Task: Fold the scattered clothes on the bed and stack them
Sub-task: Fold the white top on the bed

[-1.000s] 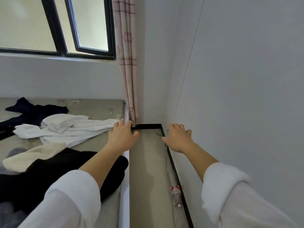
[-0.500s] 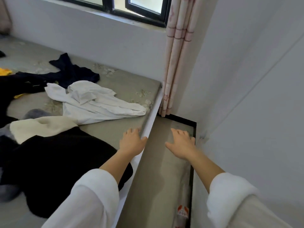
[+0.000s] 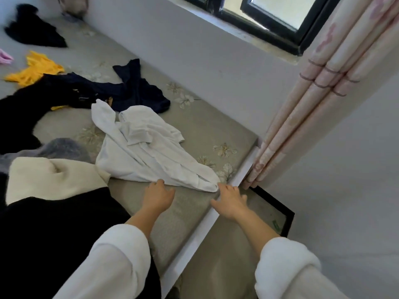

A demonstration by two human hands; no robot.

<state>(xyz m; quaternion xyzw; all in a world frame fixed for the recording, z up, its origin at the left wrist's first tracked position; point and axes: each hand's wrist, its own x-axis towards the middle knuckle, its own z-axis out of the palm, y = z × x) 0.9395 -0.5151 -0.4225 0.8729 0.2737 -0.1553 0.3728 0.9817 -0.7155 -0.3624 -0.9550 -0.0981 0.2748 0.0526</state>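
Head view first, and it is the only one we have. We look down across the bed (image 3: 194,134), where the clothes lie loose: a white garment (image 3: 146,156) crumpled nearest the corner, a black-and-cream garment (image 3: 54,212) at our left elbow, a navy garment (image 3: 138,93) beyond the white one, a yellow garment (image 3: 34,70) and a black garment (image 3: 32,31) further up the mattress. Nothing looks folded, and we see no stack.

A second ago our gaze sat on the wall corner, with both hands hovering over the bed's edge and the strip of floor (image 3: 226,266) beside it. Since then the view has swung onto the mattress and both hands have moved up to the white garment. The left hand (image 3: 158,197) now has its fingertips at that garment's near hem, fingers relaxed and closed round nothing. The right hand (image 3: 230,201) is spread flat, its fingertips just at the tapered end of the cloth by the bed's edge, likewise holding nothing. The curtain (image 3: 313,104) hangs just past it, under the window (image 3: 269,16).

We judge this to mean the white garment is picked as the first piece. The grasp itself is not yet made, so the task is at its very start. Next comes pinching the hem and drawing the cloth flat.
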